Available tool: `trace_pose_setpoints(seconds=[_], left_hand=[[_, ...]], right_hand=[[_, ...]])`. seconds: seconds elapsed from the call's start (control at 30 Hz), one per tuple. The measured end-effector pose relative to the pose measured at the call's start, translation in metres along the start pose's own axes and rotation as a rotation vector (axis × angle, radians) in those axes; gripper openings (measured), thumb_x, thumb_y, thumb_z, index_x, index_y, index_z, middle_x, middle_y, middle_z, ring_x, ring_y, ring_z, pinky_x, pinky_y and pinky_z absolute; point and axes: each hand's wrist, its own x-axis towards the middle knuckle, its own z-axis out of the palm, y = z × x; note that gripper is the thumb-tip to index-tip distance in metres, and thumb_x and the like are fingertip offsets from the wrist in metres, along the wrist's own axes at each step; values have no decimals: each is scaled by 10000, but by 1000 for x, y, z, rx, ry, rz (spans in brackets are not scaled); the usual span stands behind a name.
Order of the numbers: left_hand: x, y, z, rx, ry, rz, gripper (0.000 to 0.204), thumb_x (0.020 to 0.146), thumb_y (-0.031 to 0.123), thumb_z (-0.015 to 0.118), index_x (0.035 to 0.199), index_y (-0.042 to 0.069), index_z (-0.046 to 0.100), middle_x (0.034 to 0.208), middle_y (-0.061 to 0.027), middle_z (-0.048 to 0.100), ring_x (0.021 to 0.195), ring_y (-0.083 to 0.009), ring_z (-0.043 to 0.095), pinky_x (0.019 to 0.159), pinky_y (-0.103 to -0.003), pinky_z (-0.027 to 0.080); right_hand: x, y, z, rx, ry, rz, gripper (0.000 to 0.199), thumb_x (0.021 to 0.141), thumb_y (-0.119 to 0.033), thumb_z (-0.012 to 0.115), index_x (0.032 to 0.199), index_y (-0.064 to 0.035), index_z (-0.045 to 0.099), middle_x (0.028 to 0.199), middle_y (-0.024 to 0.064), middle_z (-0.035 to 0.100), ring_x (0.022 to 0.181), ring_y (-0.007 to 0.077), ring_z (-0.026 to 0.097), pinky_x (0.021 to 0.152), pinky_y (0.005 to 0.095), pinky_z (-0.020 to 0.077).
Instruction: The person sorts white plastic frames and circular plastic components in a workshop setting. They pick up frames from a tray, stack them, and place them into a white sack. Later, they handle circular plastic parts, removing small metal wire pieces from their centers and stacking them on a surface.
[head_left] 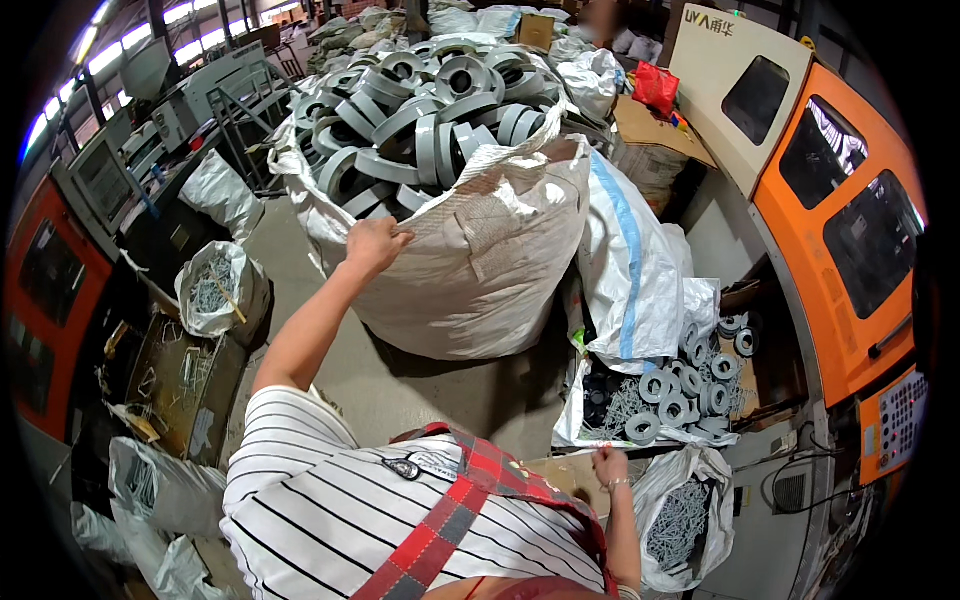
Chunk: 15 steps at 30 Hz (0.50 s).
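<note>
Orange machine cabinets (850, 200) fill the right of the frame, and a smaller white sack of grey metal scraps (212, 285) sits at left. A low pile of grey plastic rings (690, 385) lies at centre right, beside a slumped white and blue sack (630, 260). At upper centre stands the large white woven bulk sack (480, 250), heaped with grey ring parts. The left hand (375, 245) has its fingers clamped on the sack's near rim. The right hand (608, 465), at lower right, seems loosely curled by a cardboard edge (560, 470); its grip is unclear.
</note>
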Motion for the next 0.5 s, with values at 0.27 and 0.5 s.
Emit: trace_pose_setpoints(seconds=[0.27,0.5], left_hand=[[120,-59,25,-71,274,319,481,668,493,730,580,62,535,538,-119,535,541,-321,551,499,-403,414],[166,-86,22,-641,-25,563,378,639,329,822,754,40,606,670,-62,582,566,-214,566,529,-300,446]], right_hand=[[191,-190,-121,112,402,-241,252,822,-176,636,991,10,638,867,168,669,794,252,659,733,324,502],[362,-316,-223,148,591,-399,246,829,-194,629,994,-11,635,866,156,669,782,238,655,723,323,503]])
